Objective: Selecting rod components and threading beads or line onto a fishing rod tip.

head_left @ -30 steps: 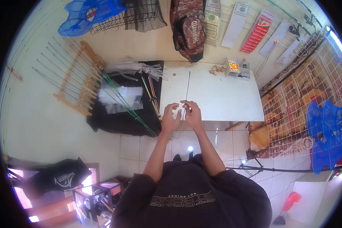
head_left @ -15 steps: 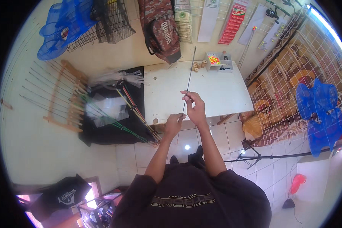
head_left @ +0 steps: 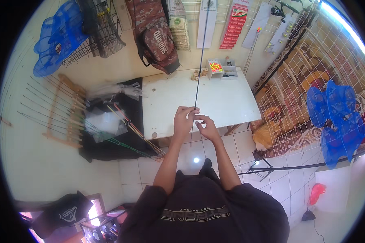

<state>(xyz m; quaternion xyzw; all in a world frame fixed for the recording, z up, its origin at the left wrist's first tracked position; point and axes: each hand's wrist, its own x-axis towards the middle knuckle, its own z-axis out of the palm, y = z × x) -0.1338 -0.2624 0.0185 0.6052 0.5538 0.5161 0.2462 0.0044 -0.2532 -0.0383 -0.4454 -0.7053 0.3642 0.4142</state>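
Observation:
A long, thin dark rod point(head_left: 200, 65), apparently a slender fishing rod, stands nearly upright in front of me, its upper end reaching the top of the view. My left hand point(head_left: 184, 121) pinches it low down, over the table's front part. Just right of the rod's lower end, my right hand point(head_left: 208, 128) is raised with fingers curved and thumb apart from the index finger. Whether those fingertips touch the rod is too small to tell. The rod's thin butt end hangs below both hands, over the tiled floor.
Beyond my hands stands a white table point(head_left: 166, 97) with wooden spools point(head_left: 196, 75) and a grey tray point(head_left: 229, 73) of bright beads. At left, a wooden rack point(head_left: 65, 109) holds several thin rods near a black cloth point(head_left: 97, 148). A white wire grid point(head_left: 312, 93) stands at right.
The rod has risen and come closer. My left hand has moved up along it. My right hand has come off its upper grip and dropped lower beside the left.

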